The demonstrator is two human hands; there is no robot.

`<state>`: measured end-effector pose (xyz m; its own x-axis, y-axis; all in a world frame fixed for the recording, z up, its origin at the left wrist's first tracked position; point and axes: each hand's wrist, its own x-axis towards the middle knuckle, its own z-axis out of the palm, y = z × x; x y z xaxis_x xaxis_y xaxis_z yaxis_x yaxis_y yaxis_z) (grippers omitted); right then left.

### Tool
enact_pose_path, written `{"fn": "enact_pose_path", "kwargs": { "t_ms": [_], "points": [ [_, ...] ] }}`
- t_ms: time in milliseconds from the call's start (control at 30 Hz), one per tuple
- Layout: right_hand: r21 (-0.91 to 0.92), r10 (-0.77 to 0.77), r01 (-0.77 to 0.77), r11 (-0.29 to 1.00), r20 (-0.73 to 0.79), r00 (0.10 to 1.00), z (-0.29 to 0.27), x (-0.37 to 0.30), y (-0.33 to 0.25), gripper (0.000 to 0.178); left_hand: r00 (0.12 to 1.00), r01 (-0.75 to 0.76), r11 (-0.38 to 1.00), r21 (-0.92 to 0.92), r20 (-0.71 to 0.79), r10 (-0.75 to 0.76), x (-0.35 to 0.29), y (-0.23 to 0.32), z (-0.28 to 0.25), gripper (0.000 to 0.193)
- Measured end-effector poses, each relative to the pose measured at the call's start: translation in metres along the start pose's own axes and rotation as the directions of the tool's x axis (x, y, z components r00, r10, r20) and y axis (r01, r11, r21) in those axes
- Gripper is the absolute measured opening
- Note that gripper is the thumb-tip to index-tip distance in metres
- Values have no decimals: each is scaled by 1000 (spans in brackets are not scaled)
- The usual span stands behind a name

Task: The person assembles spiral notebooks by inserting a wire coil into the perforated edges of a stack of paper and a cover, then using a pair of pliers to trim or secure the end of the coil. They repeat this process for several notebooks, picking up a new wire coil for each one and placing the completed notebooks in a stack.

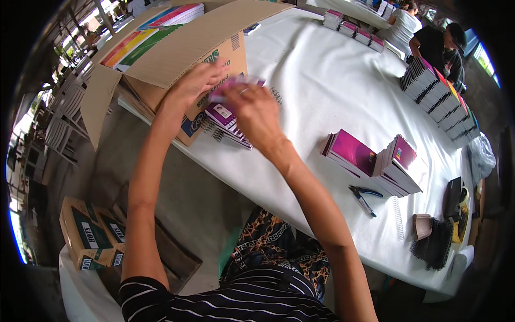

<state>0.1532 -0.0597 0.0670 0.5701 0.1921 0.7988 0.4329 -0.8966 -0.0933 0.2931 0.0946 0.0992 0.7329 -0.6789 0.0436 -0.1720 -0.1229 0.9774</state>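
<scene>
My right hand (256,110), a ring on one finger, closes on a purple spiral notebook (232,88) that is smeared by motion. Directly under it stands a stack of purple spiral notebooks (222,114), against the side of a large open cardboard box (236,51). My left hand (201,80) hovers by the box's printed side, its fingers apart and slightly blurred, with nothing visible in them. One long flap of the box sticks out above my left hand. Colourful notebooks or covers (139,45) show at the top of the box.
Two purple notebook stacks (351,153) stand mid-table near blue-handled pliers (365,199) and a loose wire coil (397,219). Black coils (433,244) and yellow tape (460,222) lie at right. Taller notebook stacks (440,104) line the far edge, near other people. Cartons (88,236) sit lower left.
</scene>
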Motion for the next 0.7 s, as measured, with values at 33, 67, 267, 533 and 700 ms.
{"fn": "enact_pose_path", "kwargs": {
  "t_ms": [33, 67, 267, 533, 700],
  "points": [
    [53, -30, 26, 998, 69, 997, 7, -7, -8, 23, 998, 48, 989, 141, 31, -52, 0, -11, -10, 57],
    [101, -61, 48, 994, 136, 989, 7, -16, -16, 24, 997, 63, 924, 377, 9, -72, -2, -21, -10, 56],
    [57, 244, -261, 964, 211, 947, -65, -94, 20, 23, 997, 74, 927, 367, -37, -65, 8, -47, 7, 54],
    [-376, 491, -398, 837, 190, 850, -130, -173, 81, 40, 1000, 12, 819, 573, 16, -26, 20, -46, -9, 61],
    [-510, 315, -143, 848, 267, 911, -138, -213, 95, 45, 846, -286, 512, 810, -38, 532, -19, -7, 94, 56]
  ]
}}
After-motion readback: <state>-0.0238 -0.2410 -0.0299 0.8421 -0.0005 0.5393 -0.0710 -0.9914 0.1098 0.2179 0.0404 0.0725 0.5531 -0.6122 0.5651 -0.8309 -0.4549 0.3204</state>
